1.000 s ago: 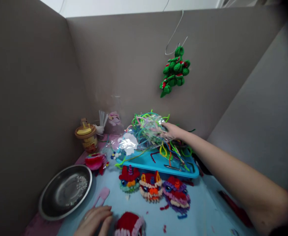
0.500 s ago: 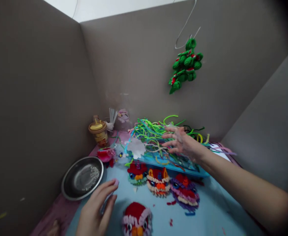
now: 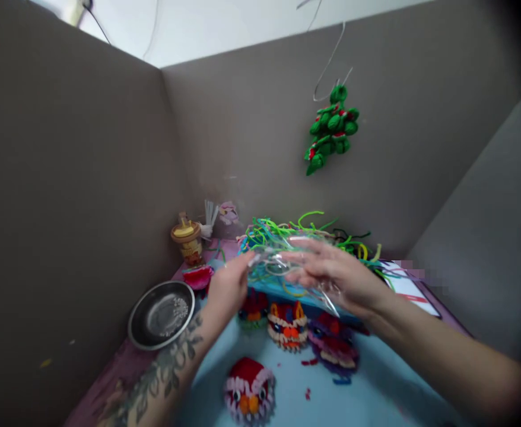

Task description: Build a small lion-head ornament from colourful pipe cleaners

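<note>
One sheet of clear plastic film (image 3: 272, 259) is held up before a blue tray (image 3: 260, 283) heaped with bright fuzzy stems (image 3: 282, 228). Its near end is pinched by the left hand (image 3: 229, 287); the right hand (image 3: 332, 270) is set against it with fingers extended, though whether film is gripped there cannot be told. Below, four fuzzy figures (image 3: 288, 326) are seen.

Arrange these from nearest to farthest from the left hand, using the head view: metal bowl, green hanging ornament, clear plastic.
1. Clear plastic, at the left hand, to its right
2. Metal bowl, left of the hand
3. Green hanging ornament, high up, to the right
</note>
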